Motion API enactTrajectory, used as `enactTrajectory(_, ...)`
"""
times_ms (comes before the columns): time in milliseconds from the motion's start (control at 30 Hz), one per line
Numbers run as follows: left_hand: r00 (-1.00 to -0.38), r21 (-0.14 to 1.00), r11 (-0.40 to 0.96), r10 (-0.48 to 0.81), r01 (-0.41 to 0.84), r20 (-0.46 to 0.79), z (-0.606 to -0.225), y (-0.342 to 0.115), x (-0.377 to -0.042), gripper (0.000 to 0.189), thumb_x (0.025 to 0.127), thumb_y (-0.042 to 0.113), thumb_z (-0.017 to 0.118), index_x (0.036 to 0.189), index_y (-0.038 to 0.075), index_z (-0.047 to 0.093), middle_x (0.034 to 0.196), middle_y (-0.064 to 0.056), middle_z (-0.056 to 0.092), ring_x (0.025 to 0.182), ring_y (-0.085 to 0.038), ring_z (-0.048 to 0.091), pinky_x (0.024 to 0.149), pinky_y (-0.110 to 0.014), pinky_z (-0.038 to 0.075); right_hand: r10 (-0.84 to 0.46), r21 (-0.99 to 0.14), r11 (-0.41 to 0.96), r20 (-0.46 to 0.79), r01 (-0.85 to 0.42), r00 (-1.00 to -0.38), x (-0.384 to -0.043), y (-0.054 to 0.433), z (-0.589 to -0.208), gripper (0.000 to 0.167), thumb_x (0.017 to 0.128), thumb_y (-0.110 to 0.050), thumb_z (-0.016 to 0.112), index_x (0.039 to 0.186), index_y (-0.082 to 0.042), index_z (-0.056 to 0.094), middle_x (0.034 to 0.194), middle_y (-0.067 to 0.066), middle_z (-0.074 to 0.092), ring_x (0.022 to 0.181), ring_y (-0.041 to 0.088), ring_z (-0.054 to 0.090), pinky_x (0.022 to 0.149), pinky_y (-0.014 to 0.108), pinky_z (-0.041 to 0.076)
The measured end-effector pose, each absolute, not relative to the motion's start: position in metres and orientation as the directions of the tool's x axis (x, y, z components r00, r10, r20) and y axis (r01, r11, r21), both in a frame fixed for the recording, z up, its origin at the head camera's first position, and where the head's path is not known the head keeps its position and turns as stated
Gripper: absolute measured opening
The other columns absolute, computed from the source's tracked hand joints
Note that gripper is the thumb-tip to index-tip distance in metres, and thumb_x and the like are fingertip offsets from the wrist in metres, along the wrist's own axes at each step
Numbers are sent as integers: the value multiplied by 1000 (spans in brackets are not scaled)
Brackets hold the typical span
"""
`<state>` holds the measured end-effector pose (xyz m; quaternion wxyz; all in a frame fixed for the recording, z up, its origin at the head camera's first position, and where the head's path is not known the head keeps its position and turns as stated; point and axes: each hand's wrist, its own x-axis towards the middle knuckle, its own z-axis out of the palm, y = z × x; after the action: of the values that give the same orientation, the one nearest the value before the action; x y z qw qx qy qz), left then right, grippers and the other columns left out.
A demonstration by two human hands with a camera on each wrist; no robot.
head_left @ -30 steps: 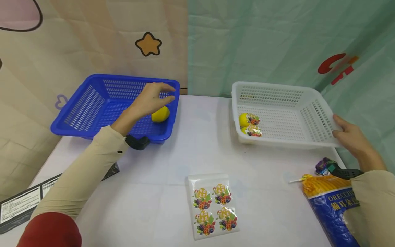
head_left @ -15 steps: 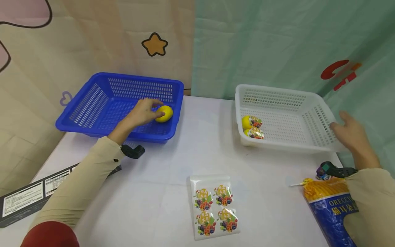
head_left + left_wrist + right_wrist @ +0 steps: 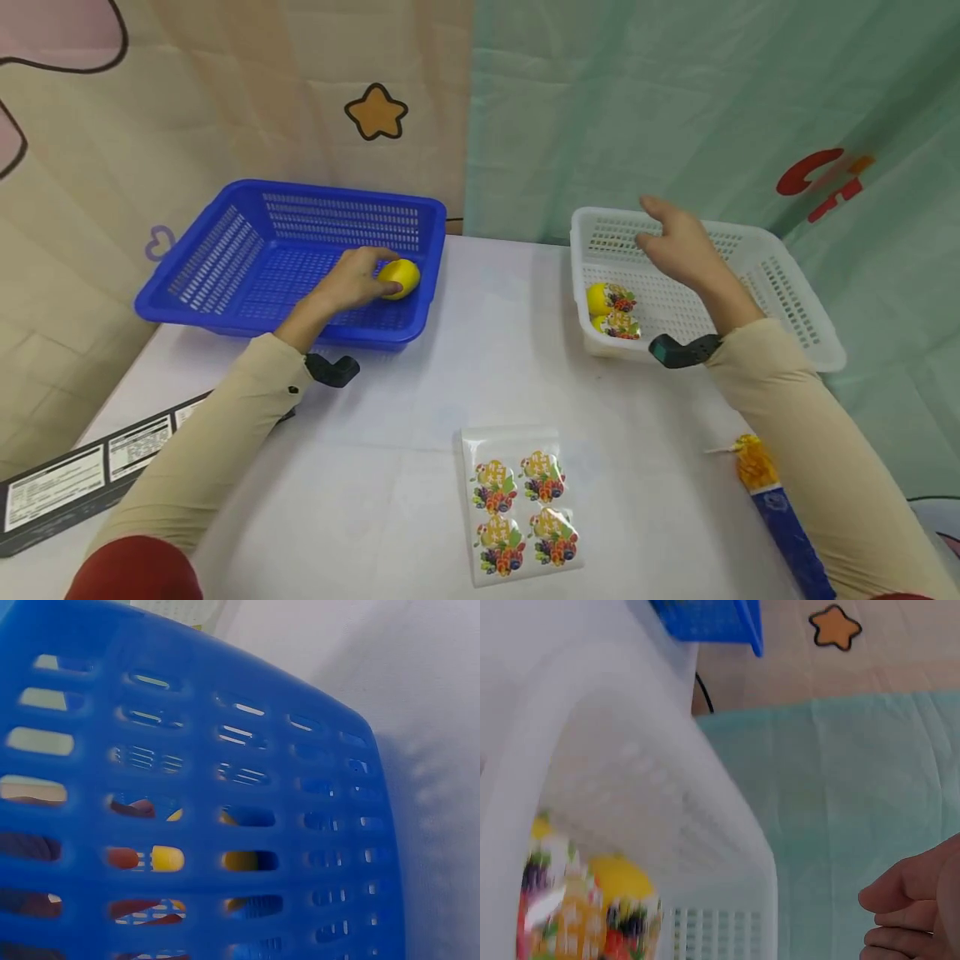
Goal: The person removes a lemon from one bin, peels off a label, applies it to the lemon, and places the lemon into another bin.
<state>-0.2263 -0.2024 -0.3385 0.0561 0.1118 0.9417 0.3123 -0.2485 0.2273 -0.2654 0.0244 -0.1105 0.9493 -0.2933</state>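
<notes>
Inside the blue basket [image 3: 225, 312], near its right wall, lies a yellow lemon [image 3: 400, 277]. My left hand [image 3: 351, 279] holds this lemon between thumb and fingers. Through the basket's slots, the left wrist view shows bits of the yellow lemon [image 3: 167, 859] and parts of the fingers. Over the white basket [image 3: 813, 333] hovers my right hand [image 3: 678, 242], holding nothing, its fingers loosely bent in the right wrist view. Two lemons with fruit stickers, the rear lemon [image 3: 597, 297] and the front lemon [image 3: 618, 325], sit in that basket's left end.
A sheet of fruit stickers [image 3: 522, 504] lies front centre on the white table [image 3: 390, 492]. A long black box [image 3: 82, 479] is at the left, partly under my left sleeve. A blue and yellow pasta bag [image 3: 787, 533] lies right, mostly behind my right sleeve.
My left hand has come down into the blue basket and taken hold of the lemon. My right hand has left the white basket's right rim and moved left over it.
</notes>
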Motion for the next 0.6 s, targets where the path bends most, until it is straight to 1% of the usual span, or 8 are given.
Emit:
enactTrajectory(200,-967,594,785,250,175,-45,-339,-203,-229,52,89,8,71,133,-10,53,129,-29,57,115,-40,52,101,-54,42,-374,-581,762,-32,-287,-927,-258,144,-272,63,99,-17,48,154,-1,23,161,16,20,148,31,17,120,45,17)
enactTrajectory(367,-964,571,798,261,192,-40,-340,-202,-230,52,86,4,72,132,-11,53,130,-30,56,115,-41,52,99,-52,44,-505,-624,703,-99,-342,-858,-258,78,-288,67,101,-24,50,155,-1,20,162,13,18,149,26,16,120,37,16)
enactTrajectory(400,-962,566,799,270,204,-34,-341,-201,-230,51,86,3,71,131,-12,53,129,-31,56,114,-41,52,99,-52,43,-525,-639,688,-112,-344,-844,-257,66,-292,68,101,-27,50,156,-1,17,162,13,17,149,24,13,121,35,13)
enactTrajectory(433,-959,562,797,283,220,-26,-342,-201,-231,50,86,2,70,131,-13,53,129,-31,56,114,-41,53,99,-52,43,-543,-652,676,-124,-344,-830,-255,55,-296,71,101,-30,50,156,-2,15,163,12,16,149,24,14,121,35,13)
enactTrajectory(500,-954,556,797,299,236,-23,-343,-199,-233,49,86,-1,68,131,-14,52,129,-31,56,113,-41,52,100,-52,42,-578,-672,653,-144,-350,-803,-252,36,-302,75,102,-35,49,157,-2,9,164,12,9,150,23,9,121,34,9)
enactTrajectory(600,-952,533,814,303,233,-47,-343,-196,-237,52,85,-4,68,133,-12,51,132,-30,54,117,-40,51,103,-52,40,-614,-693,627,-159,-355,-774,-246,14,-313,79,103,-35,48,156,-1,1,164,14,-5,150,22,0,121,35,4)
